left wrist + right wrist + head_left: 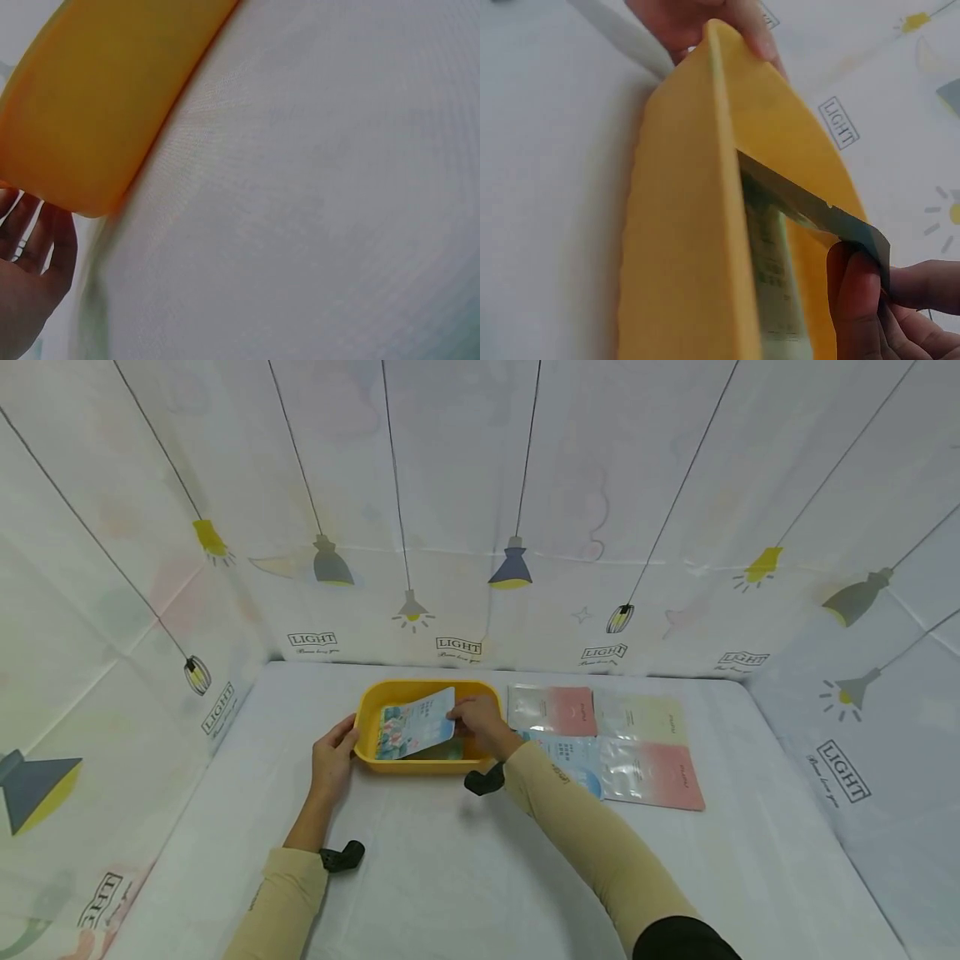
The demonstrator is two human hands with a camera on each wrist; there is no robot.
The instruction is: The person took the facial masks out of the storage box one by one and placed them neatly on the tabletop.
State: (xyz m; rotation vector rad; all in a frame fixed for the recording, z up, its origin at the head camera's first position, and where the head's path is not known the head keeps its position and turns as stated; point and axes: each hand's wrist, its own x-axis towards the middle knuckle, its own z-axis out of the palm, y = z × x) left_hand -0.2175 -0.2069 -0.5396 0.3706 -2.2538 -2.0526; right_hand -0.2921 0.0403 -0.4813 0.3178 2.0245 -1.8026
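A yellow plastic basket stands on the white-covered table. My left hand grips its left end; the thumb lies over the rim in the right wrist view, and the fingers touch the outside wall in the left wrist view. Between thumb and fingers, my right hand pinches the right edge of a blue flat packet with a floral print. That packet is tilted inside the basket, its right end raised. Beneath it lies a greenish packet, mostly hidden in the head view; its printed side shows in the right wrist view.
Right of the basket several flat packets lie together: a red-and-silver one, a pale yellow one, a pink-and-silver one and a blue one, partly covered by my right arm. A lamp-printed curtain rises behind the table.
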